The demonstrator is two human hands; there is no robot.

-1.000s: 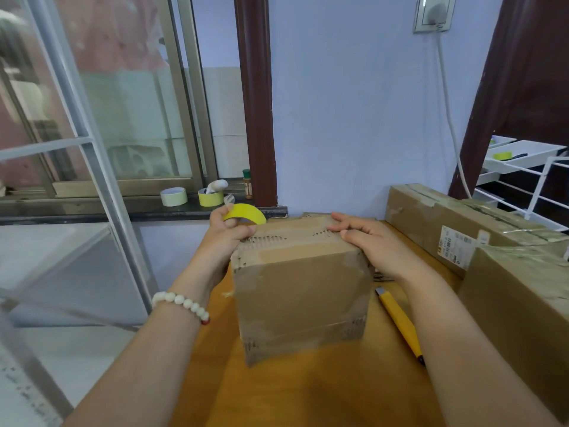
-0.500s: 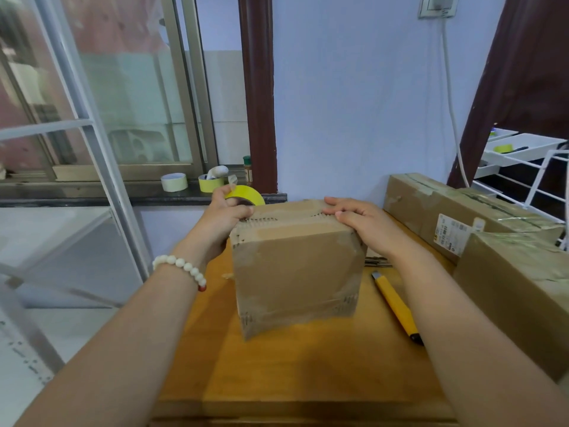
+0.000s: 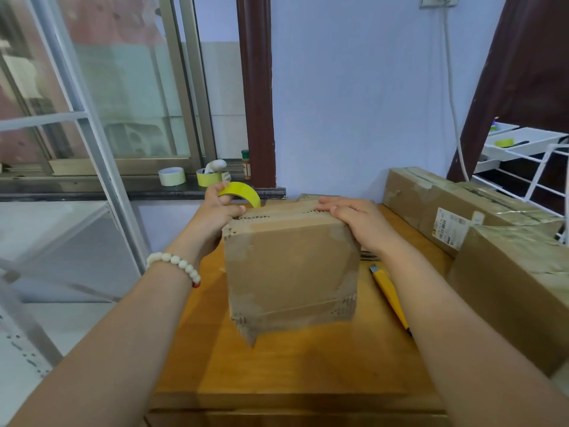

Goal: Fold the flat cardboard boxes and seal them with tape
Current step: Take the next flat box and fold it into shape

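One cardboard box (image 3: 292, 272) on desk (image 3: 292, 368): left hand (image 3: 215, 218) fingers curled round tape roll (image 3: 243, 192) at top-left corner; right hand (image 3: 360, 221) fingers flat, pressing flaps (image 3: 286, 212); risk: flaps spring, tape skews if pressure eases

View tipped down, table's (image 3: 292, 374) near edge now showing, right hand (image 3: 360, 223) edged left atop box (image 3: 292, 266)

I see a yellow utility knife (image 3: 389, 295) flat on the wooden worktop (image 3: 308, 365). Small bottle (image 3: 245, 164) upright on the window sill (image 3: 77, 192). White wire rack (image 3: 548, 167) far R, white cable (image 3: 452, 103) down the wall.
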